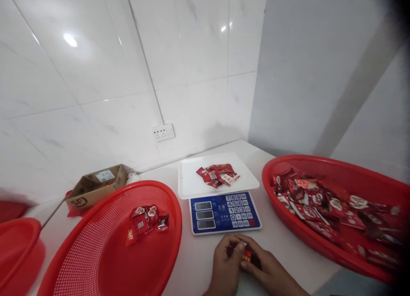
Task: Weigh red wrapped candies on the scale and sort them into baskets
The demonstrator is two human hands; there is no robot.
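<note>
My left hand and my right hand meet just in front of the scale, both with curled fingers. Between them is a small red wrapped packet with gold print, partly hidden by the fingers. Behind my hands stands a digital weighing scale with a blue keypad and displays. Several red and white packets lie in a loose pile on its white tray. The display digits are too blurred to read fully.
At left, a red plastic basket holds several red packets. A larger red basket at right holds many packets. A cardboard box sits against the tiled wall, below a socket. Another red tub stands far left.
</note>
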